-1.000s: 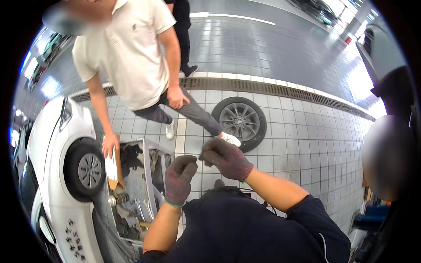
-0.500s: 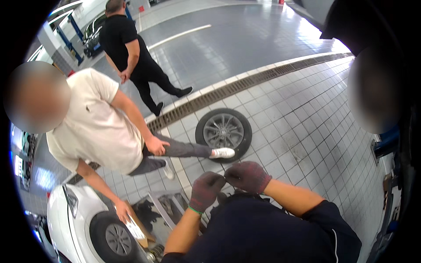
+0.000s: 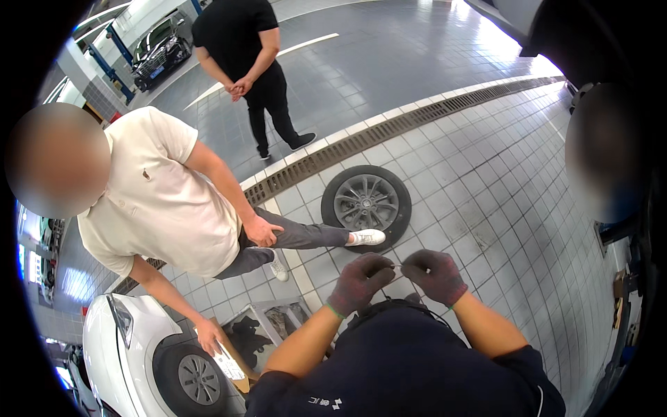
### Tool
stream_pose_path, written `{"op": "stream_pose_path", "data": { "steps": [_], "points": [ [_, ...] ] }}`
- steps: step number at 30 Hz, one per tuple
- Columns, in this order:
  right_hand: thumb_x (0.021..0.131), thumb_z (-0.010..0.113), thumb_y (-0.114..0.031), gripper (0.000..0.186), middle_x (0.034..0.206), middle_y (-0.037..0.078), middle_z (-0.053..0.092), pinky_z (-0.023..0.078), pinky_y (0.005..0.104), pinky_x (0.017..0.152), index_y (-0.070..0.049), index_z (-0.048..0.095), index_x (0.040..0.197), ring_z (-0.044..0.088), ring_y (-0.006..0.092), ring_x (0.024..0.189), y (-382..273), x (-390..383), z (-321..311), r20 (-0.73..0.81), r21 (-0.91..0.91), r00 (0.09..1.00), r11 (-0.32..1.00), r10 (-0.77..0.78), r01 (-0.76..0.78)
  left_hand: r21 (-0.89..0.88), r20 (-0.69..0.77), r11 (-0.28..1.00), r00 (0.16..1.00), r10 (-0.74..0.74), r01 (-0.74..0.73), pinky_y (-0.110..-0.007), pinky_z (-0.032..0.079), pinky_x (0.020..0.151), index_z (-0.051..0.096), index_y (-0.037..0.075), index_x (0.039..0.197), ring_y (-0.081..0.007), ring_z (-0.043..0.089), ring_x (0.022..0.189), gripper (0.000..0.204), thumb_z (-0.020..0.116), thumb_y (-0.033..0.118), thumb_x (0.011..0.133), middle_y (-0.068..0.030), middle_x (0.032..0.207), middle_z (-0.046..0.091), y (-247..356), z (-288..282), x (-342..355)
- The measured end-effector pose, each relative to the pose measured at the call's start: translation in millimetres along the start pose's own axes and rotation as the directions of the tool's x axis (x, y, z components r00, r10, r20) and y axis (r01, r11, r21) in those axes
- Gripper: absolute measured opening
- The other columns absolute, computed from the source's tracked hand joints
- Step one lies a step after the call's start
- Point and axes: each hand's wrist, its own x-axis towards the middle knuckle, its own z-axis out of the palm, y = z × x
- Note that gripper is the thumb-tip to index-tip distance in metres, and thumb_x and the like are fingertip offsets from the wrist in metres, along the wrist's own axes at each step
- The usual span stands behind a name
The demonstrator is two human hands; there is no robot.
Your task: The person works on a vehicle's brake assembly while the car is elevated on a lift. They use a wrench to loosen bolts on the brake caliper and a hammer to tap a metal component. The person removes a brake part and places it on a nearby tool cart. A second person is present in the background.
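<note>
Both of my hands are gloved in dark knit and raised in front of my chest, over the white tiled floor [image 3: 514, 208]. My left hand [image 3: 358, 281] and right hand [image 3: 434, 274] meet at the fingertips around a small thin pale item [image 3: 397, 266], which sits between them above the floor and just nearer to me than the loose wheel [image 3: 366, 201] lying flat on the tiles. Both hands are curled nearly closed, thumbs and forefingers pinched in on the item; it is too small for me to tell what it is, or which hand carries more of the hold. Risk 1: the thick glove fabric dulls feel, so the item could slip from the pinch and drop to the tiles, where it may roll toward the drain grate [image 3: 389, 135] running across the floor. Risk 2: a person in a cream shirt [image 3: 163, 201] leans close on my left, 1 foot [image 3: 366, 238] set beside the wheel; a nudge from that side could jar my left hand. Risk 3: the open tool tray [image 3: 267, 326] lies below my left forearm, so a dropped item could vanish among its contents. A second person in black [image 3: 250, 52] stands well apart and poses no hazard that I judge.
</note>
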Motion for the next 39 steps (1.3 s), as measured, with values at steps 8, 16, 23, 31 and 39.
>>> {"op": "stream_pose_path", "data": {
  "steps": [8, 16, 23, 31, 39],
  "points": [
    [0.086, 0.076, -0.036, 0.031, 0.084, 0.014, 0.075, 0.058, 0.0381, 0.071, -0.006, 0.079, 0.093, 0.074, 0.0281, 0.077, -6, 1, -9, 0.035, -0.109, 0.999, 0.994, 0.023, -0.019, 0.132, 0.062, 0.991, 0.998, -0.031, 0.022, -0.033, 0.054, 0.084, 0.071, 0.001, 0.109, -0.0151, 0.067, 0.093, 0.029, 0.074, 0.026, 0.095, -0.0089, 0.097, 0.072, 7, -5, 9],
    [0.083, 0.082, -0.025, 0.019, 0.081, 0.011, 0.076, 0.059, 0.036, 0.068, -0.007, 0.078, 0.088, 0.075, 0.0252, 0.075, -5, 9, -2, 0.041, -0.188, 0.977, 0.958, -0.211, 0.215, 0.176, 0.053, 0.981, 0.995, -0.087, 0.076, -0.035, 0.054, 0.082, 0.074, 0.001, 0.105, -0.0175, 0.069, 0.089, 0.029, 0.072, 0.028, 0.095, -0.0118, 0.098, 0.073, 10, -7, 3],
    [0.08, 0.085, -0.018, 0.018, 0.08, 0.01, 0.075, 0.059, 0.035, 0.066, -0.005, 0.076, 0.09, 0.076, 0.0241, 0.074, 1, 8, 12, 0.042, -0.064, 0.947, 0.945, -0.318, 0.32, 0.04, 0.053, 0.994, 0.993, -0.108, 0.106, -0.034, 0.053, 0.088, 0.072, 0.0, 0.108, -0.017, 0.068, 0.097, 0.03, 0.07, 0.028, 0.097, -0.0113, 0.102, 0.073, -5, -14, -9],
    [0.078, 0.085, -0.013, 0.015, 0.077, 0.01, 0.074, 0.057, 0.0344, 0.061, -0.007, 0.074, 0.086, 0.073, 0.0249, 0.069, -5, 17, 26, 0.05, -0.084, 0.902, 0.899, -0.428, 0.431, 0.024, 0.018, 0.989, 0.989, -0.144, 0.143, -0.034, 0.052, 0.088, 0.072, 0.001, 0.109, -0.0156, 0.066, 0.096, 0.03, 0.07, 0.028, 0.098, -0.0096, 0.099, 0.072, -13, -23, -18],
    [0.079, 0.085, -0.012, 0.014, 0.077, 0.01, 0.074, 0.057, 0.0353, 0.061, -0.007, 0.074, 0.085, 0.072, 0.0261, 0.067, -13, 26, 35, 0.019, -0.059, 0.885, 0.883, -0.465, 0.466, -0.057, 0.016, 0.993, 0.994, -0.104, 0.105, -0.033, 0.052, 0.088, 0.071, 0.001, 0.108, -0.0144, 0.065, 0.096, 0.028, 0.07, 0.027, 0.098, -0.0077, 0.099, 0.071, -17, -33, -19]
  ]
}}
